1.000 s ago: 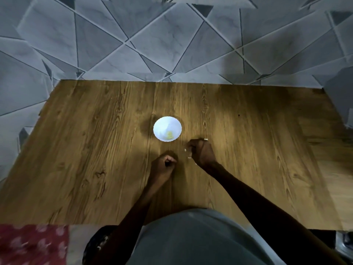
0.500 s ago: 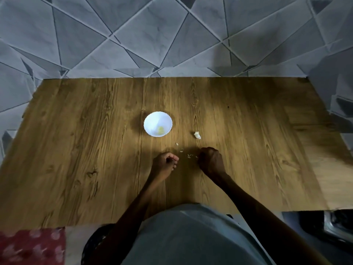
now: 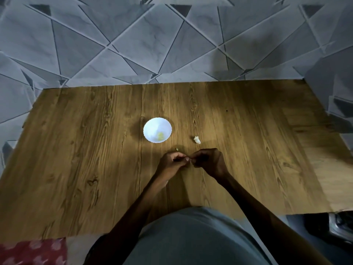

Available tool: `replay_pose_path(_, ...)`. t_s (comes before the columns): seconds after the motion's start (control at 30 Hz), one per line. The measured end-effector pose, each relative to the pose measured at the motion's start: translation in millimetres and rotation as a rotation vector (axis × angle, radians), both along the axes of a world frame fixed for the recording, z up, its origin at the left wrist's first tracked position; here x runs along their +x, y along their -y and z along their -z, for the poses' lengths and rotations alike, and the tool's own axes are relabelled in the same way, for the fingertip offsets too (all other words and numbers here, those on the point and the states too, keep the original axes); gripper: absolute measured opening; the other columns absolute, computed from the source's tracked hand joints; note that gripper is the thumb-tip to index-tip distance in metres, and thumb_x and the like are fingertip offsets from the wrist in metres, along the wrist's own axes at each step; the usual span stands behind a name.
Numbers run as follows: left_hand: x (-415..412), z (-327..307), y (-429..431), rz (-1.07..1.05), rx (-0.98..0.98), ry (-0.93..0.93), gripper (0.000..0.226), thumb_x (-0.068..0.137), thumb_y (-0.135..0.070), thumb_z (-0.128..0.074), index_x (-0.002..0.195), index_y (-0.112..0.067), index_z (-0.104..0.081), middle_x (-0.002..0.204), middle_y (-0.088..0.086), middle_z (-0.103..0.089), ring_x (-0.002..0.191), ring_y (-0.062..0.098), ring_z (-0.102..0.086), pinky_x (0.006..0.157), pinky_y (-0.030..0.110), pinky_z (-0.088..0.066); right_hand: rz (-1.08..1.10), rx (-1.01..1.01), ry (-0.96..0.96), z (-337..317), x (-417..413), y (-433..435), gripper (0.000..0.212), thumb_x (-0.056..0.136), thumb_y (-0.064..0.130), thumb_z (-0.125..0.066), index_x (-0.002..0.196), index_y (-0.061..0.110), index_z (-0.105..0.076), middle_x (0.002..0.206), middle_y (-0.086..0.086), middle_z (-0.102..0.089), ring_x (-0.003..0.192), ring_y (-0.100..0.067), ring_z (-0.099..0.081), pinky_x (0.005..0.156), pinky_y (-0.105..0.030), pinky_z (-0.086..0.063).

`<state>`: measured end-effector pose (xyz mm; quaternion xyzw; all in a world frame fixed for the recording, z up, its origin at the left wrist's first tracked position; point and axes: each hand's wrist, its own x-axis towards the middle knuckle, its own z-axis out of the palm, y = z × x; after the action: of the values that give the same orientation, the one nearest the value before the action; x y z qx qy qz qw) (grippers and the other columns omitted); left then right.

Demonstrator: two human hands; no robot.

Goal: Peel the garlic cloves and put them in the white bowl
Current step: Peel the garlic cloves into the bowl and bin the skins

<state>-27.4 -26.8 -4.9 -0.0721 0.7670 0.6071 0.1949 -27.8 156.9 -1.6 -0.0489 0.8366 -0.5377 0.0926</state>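
Note:
The white bowl (image 3: 152,127) stands on the wooden table (image 3: 86,159), with one yellowish peeled clove (image 3: 160,135) inside it. To its right a whitish garlic clove (image 3: 197,140) lies on the wood. Nearer to me, my left hand (image 3: 171,164) and my right hand (image 3: 209,161) meet fingertip to fingertip just above the table. Both have curled fingers and pinch a small garlic clove between them, which is almost hidden by the fingers.
A tiny scrap of peel (image 3: 177,149) lies between the bowl and my hands. A tiled wall (image 3: 172,44) rises behind the table. A red patterned cloth (image 3: 28,251) is at the near left, and a dark metal object (image 3: 340,224) sits past the near right corner.
My hands were apart on the table; now they have come together and pinch a small clove between them. The view has shifted, so the bowl sits higher in the frame.

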Motion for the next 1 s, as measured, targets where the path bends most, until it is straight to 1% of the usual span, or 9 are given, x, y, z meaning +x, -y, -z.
replay_pose_path(0.07,-0.3,-5.1,-2.3,-0.04,0.094,0.056,0.01,0.089,-0.015,-0.069,0.097,-0.009,-0.074,0.087,0.007,-0.075,0.077,0.013,-0.07,0.073,0.023,-0.056,0.022,-0.023,0.006,-3.4,-0.7,0.7,0.012,0.083,0.001,-0.073,0.093,0.006,-0.076,0.083,-0.004,-0.075,0.073,-0.014,-0.073,0.067,-0.027,-0.061)
replay_pose_path(0.17,-1.9,-8.9,-3.1,-0.034,0.184,0.106,0.01,0.091,-0.011,-0.065,0.097,-0.007,-0.072,0.085,0.009,-0.074,0.073,0.013,-0.07,0.069,0.021,-0.056,0.061,-0.072,0.033,-6.4,-1.7,1.6,0.011,0.081,0.003,-0.076,0.091,0.005,-0.075,0.082,-0.004,-0.075,0.073,-0.017,-0.073,0.066,-0.029,-0.061)
replay_pose_path(0.43,-9.4,-12.2,1.4,0.063,0.148,0.026,0.008,0.091,-0.008,-0.066,0.095,-0.007,-0.072,0.077,0.003,-0.073,0.07,0.014,-0.067,0.069,0.027,-0.052,0.157,-0.338,0.274,-19.9,-2.3,0.4,0.014,0.086,-0.001,-0.069,0.099,-0.004,-0.072,0.091,-0.019,-0.074,0.087,-0.033,-0.073,0.075,-0.036,-0.061)
replay_pose_path(0.57,-8.4,-15.6,1.1,0.147,-0.02,-0.155,0.007,0.091,-0.012,-0.065,0.092,-0.01,-0.072,0.075,-0.005,-0.072,0.067,0.005,-0.066,0.063,0.019,-0.05,0.135,-0.379,0.328,-23.9,-2.0,-2.8,0.016,0.088,0.0,-0.066,0.102,-0.005,-0.071,0.095,-0.02,-0.074,0.088,-0.032,-0.072,0.077,-0.038,-0.061)
replay_pose_path(0.7,-1.6,-14.4,-4.6,0.149,-0.277,-0.473,0.005,0.089,-0.014,-0.064,0.092,-0.012,-0.069,0.082,-0.006,-0.069,0.075,0.002,-0.063,0.067,0.018,-0.051,0.118,-0.494,0.468,-27.7,-5.7,-6.7,0.018,0.089,0.001,-0.065,0.104,-0.007,-0.07,0.095,-0.019,-0.073,0.085,-0.025,-0.07,0.071,-0.027,-0.058)
replay_pose_path(0.8,2.0,-8.8,-7.6,0.185,-0.466,-0.712,0.009,0.091,-0.017,-0.061,0.093,-0.01,-0.067,0.086,0.001,-0.068,0.076,0.011,-0.063,0.066,0.029,-0.055,0.306,-0.657,0.728,-28.1,-10.7,0.0,0.013,0.093,-0.004,-0.054,0.09,-0.003,-0.066,0.079,-0.011,-0.07,0.076,-0.017,-0.065,0.062,-0.021,-0.056)
replay_pose_path(0.87,2.2,-5.2,-7.0,0.232,-0.588,-0.83,0.009,0.091,-0.019,-0.061,0.094,-0.011,-0.065,0.087,0.003,-0.067,0.074,0.014,-0.063,0.061,0.03,-0.055,0.35,-0.74,0.892,-28.9,-13.8,1.5,0.013,0.092,-0.002,-0.055,0.086,0.0,-0.066,0.076,-0.008,-0.068,0.072,-0.013,-0.061,0.059,-0.019,-0.054)
replay_pose_path(0.93,3.8,-2.3,-6.3,0.253,-0.642,-0.859,0.006,0.09,-0.014,-0.066,0.096,-0.012,-0.065,0.087,0.002,-0.067,0.074,0.012,-0.064,0.061,0.025,-0.055,0.293,-0.728,0.904,-29.5,-12.4,2.5,0.011,0.09,0.0,-0.058,0.087,0.0,-0.069,0.08,-0.009,-0.067,0.071,-0.011,-0.061,0.059,-0.018,-0.054)
replay_pose_path(1.0,5.0,-6.8,-6.2,0.193,-0.506,-0.68,0.005,0.092,-0.015,-0.064,0.096,-0.013,-0.067,0.087,-0.004,-0.068,0.075,0.002,-0.063,0.067,0.018,-0.054,0.259,-0.653,0.741,-24.8,-8.3,1.8,0.012,0.09,-0.001,-0.06,0.093,-0.004,-0.071,0.086,-0.011,-0.07,0.075,-0.014,-0.068,0.065,-0.02,-0.056)
